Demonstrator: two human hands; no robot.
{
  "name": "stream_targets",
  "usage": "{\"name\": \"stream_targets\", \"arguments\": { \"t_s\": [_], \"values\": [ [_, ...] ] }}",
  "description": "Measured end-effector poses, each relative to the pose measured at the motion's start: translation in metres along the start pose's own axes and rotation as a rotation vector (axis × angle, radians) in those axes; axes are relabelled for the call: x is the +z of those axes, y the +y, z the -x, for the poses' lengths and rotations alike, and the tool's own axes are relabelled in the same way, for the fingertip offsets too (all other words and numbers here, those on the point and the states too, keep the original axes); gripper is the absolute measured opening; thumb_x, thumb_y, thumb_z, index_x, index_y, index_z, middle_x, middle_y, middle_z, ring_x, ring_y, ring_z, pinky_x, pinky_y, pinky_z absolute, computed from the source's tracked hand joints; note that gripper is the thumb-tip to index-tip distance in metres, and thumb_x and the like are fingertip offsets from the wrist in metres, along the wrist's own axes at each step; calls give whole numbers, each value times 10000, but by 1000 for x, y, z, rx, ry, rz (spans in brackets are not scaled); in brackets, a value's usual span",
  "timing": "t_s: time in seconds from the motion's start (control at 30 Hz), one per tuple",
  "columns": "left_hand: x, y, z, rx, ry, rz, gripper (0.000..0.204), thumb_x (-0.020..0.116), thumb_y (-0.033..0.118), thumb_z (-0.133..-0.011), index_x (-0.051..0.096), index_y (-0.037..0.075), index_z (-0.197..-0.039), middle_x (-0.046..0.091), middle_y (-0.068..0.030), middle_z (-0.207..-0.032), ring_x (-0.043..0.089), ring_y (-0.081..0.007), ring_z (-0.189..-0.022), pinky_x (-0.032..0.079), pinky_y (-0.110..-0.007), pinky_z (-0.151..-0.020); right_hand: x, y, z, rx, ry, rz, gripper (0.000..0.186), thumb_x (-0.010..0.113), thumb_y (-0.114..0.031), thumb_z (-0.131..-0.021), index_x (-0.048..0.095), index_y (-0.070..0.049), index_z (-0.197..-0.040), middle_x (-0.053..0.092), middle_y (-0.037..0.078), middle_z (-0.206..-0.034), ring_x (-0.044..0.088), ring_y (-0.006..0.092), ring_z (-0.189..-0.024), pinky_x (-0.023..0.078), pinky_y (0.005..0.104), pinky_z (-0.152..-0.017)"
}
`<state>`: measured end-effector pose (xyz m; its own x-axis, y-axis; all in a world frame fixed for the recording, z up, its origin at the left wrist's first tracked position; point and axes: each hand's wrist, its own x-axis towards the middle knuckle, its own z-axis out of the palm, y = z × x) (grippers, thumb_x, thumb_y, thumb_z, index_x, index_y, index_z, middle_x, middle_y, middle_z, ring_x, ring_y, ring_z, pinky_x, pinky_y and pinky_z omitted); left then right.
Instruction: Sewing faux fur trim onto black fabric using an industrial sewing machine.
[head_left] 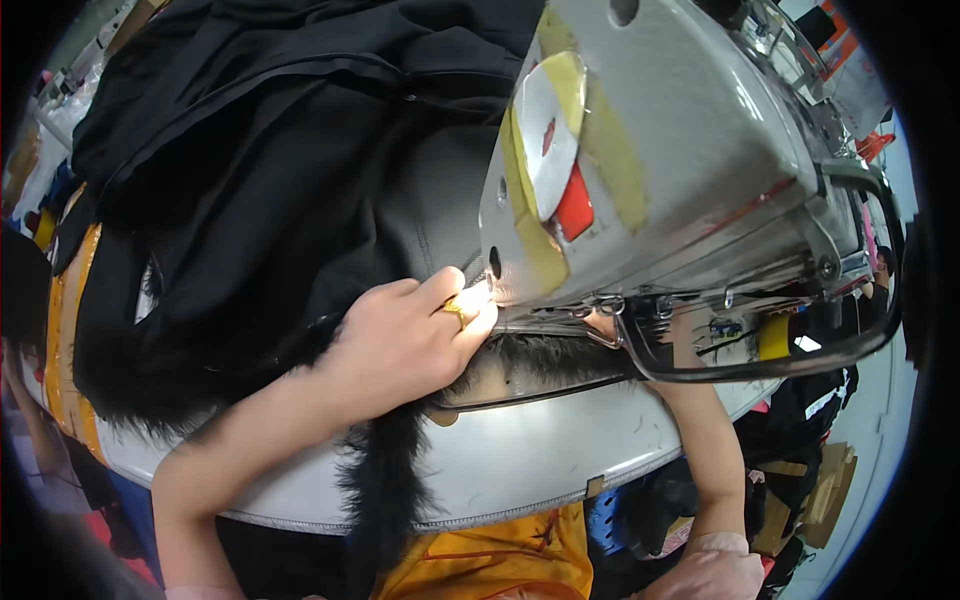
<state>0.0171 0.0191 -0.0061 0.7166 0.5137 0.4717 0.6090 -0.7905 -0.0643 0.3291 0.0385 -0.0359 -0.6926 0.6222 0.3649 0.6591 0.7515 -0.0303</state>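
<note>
A black garment (300, 170) with a fluffy black fur trim (385, 475) lies over the white work table. My left hand (410, 335), with a gold ring on one finger, is closed on its fabric edge beside the sewing machine (690, 130). The fingertips are brightly lit near the needle area, and a fur strip hangs from below this hand over the table's front edge. My right hand (686, 345) reaches in behind the machine's black bar; only parts of it show, and its fingers are mostly hidden. More dark fur (550, 360) lies under the machine head between the two hands.
The machine head fills the upper right, with a curved black bar (760, 375) low on its side. The white table (540, 450) has a rounded front edge. Orange cloth (490, 560) lies at my lap. Cardboard pieces (825, 495) and dark cloth are at the lower right.
</note>
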Motion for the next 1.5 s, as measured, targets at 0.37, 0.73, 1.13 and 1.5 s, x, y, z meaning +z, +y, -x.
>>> {"name": "stream_targets", "arguments": {
  "t_s": [0.37, 0.73, 1.13, 1.5],
  "values": [
    [1, 5, 6, 49, -2, -131, 332, 610, 147, -687, 693, 34, -988, 610, 19, -836, 544, -151, -941, 442, -234, -612, -17, -20, -12, -128, -95, 102, 143, 685, -119, -666, 616, -97, -789, 631, -11, -942, 593, 129, -709, 479, 268, -656],
    [3, 6, 3, 37, 68, -182, 253, 646, 108, -696, 708, 49, -934, 598, 3, -735, 575, -169, -927, 452, -252, -642, -31, -25, -26, -118, 78, 63, 113, 699, -157, -727, 624, -117, -801, 659, -15, -1034, 598, 109, -685, 483, 255, -611],
    [-1, 5, -1, 81, 39, -252, 205, 656, 96, -708, 705, 33, -897, 617, -2, -778, 578, -163, -938, 453, -253, -667, -33, -27, -24, -151, 51, 90, 141, 670, -149, -737, 659, -119, -875, 663, -10, -1044, 602, 97, -693, 481, 250, -608],
    [-2, -7, -14, -271, -37, -109, 153, 621, 66, -683, 630, 57, -835, 591, -63, -940, 562, -220, -874, 425, -363, -816, -33, -26, -34, -217, 60, 116, 179, 620, -138, -768, 655, -90, -937, 637, 17, -1147, 638, 126, -791, 500, 278, -645]
  ]
}}
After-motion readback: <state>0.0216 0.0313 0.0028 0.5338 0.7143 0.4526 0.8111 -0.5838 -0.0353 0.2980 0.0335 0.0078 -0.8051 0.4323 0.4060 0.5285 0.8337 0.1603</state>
